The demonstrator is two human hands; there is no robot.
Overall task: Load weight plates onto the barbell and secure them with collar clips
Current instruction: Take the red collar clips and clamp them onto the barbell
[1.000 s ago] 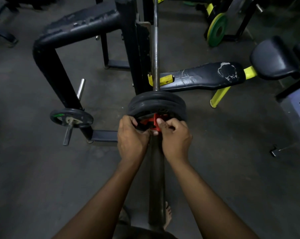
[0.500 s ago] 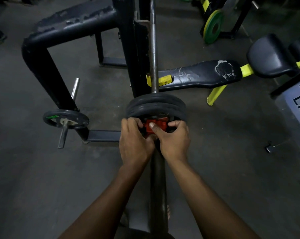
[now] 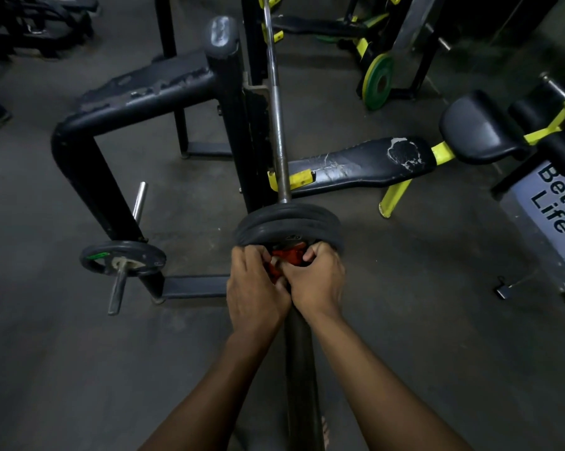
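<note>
A steel barbell rests on a black rack, and its thick sleeve runs toward me. Two or three black weight plates sit stacked on the sleeve. A red collar clip lies against the near face of the plates, around the sleeve. My left hand wraps the clip from the left. From the right, my right hand grips it with its fingers curled over the top. Most of the clip is hidden under my fingers.
A small black plate hangs on a storage peg of the black rack frame at left. A torn black bench pad with yellow supports lies to the right. A green plate stands at the back. A grey box sits far right.
Both hands have closed tighter over the red clip, covering more of it. The camera has tilted up a little, so more of the rack and far bar shows.
</note>
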